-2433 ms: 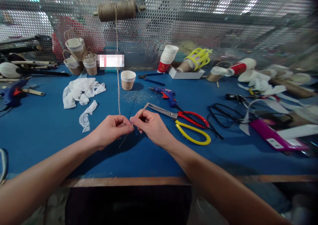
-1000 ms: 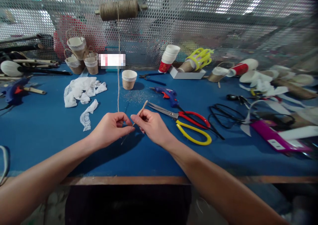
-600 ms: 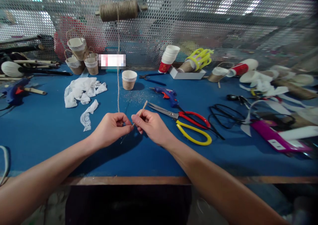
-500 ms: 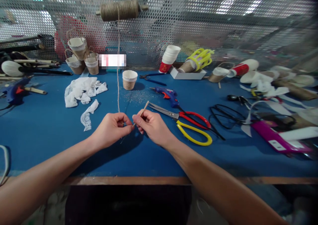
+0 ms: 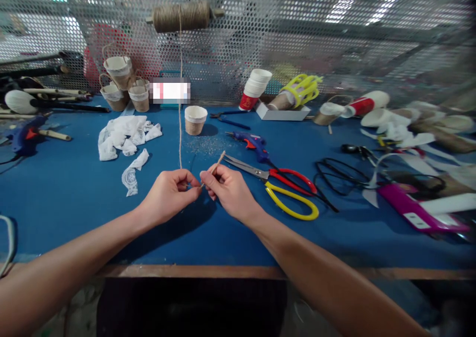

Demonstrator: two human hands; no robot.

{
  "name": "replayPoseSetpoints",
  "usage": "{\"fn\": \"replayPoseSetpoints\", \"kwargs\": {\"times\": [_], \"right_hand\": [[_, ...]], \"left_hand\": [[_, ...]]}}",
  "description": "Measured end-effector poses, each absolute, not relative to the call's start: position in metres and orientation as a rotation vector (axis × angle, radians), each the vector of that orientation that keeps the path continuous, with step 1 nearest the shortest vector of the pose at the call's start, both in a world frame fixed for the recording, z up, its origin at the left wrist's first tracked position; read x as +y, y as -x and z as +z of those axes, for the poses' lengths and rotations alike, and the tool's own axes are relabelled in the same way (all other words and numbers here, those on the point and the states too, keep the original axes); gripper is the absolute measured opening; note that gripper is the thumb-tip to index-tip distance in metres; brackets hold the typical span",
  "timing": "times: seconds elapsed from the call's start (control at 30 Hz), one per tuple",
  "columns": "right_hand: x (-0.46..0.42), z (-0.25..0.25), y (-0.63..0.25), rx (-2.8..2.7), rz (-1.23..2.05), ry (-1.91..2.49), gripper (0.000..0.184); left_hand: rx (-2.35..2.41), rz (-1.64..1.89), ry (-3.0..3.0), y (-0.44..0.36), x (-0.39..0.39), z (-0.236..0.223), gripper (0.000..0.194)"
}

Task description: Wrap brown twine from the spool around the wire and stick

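A strand of jute twine hangs from a spool on the mesh and runs down to my left hand, whose thumb and fingers pinch it. My right hand grips the same twine close beside the left fingertips, and a short stub of it sticks up past the right thumb. The fingertips of both hands almost meet; the bit of twine between them is mostly hidden. Past my hands stands a small burlap-wrapped cup with a white lace rim. Scissors with red and yellow handles lie right of my right hand.
A blue glue gun and dark pliers lie beyond the scissors. White lace is heaped at left, before several small handled buckets. Stacked paper cups stand at the back. A purple power strip and cables sit at right.
The view has shifted slightly, so everything appears a little further right. Both hands keep their pinch on the twine, with almost no movement between them.
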State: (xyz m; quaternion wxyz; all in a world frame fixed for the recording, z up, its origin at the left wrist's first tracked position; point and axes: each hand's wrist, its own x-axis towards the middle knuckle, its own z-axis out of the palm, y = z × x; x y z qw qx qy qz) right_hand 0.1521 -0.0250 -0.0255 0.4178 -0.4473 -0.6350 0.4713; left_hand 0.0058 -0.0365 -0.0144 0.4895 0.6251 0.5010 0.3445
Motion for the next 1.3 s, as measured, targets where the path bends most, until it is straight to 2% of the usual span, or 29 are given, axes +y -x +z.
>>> {"fn": "replayPoseSetpoints", "kwargs": {"times": [0.77, 1.07, 1.3], "right_hand": [[-0.025, -0.029, -0.148, -1.444, 1.205, 1.12, 0.029], [-0.024, -0.017, -0.155, -1.499, 1.415, 1.011, 0.026], [-0.024, -0.018, -0.156, -1.519, 1.347, 1.1, 0.025]], "left_hand": [[1.247, 0.956, -1.412, -0.012, -0.036, -0.017, 0.016], [1.085, 0.769, -1.248, -0.003, -0.031, -0.01, 0.018], [1.153, 0.737, -1.423, -0.002, -0.033, -0.01, 0.017]]}}
